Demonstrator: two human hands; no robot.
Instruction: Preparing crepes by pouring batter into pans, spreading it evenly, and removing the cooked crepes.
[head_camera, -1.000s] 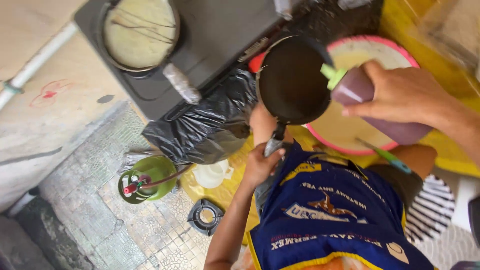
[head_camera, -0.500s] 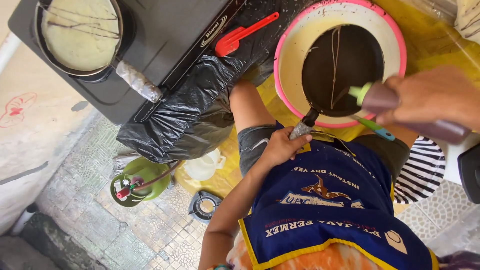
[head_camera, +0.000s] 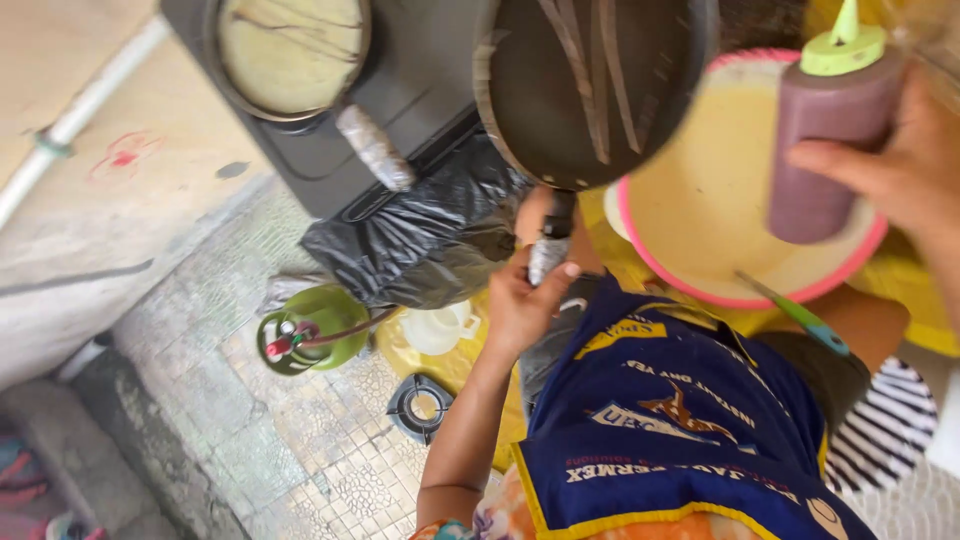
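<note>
Dark frying pan (head_camera: 590, 80) streaked with thin batter lines sat raised over the stove edge, left hand (head_camera: 525, 300) wrapped shut on its handle. Right hand (head_camera: 900, 170) gripped a purple squeeze bottle (head_camera: 825, 140) above the pink-rimmed batter basin (head_camera: 720, 200). 2nd pan (head_camera: 290, 50) held pale batter.

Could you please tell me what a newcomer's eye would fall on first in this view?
The dark frying pan, streaked with thin dark lines, fills the top centre, held by its handle in the left hand. At the right, the right hand grips a purple squeeze bottle with a green nozzle above a pink-rimmed basin of pale batter. On the tiled floor at lower left stands a green gas cylinder.
</note>
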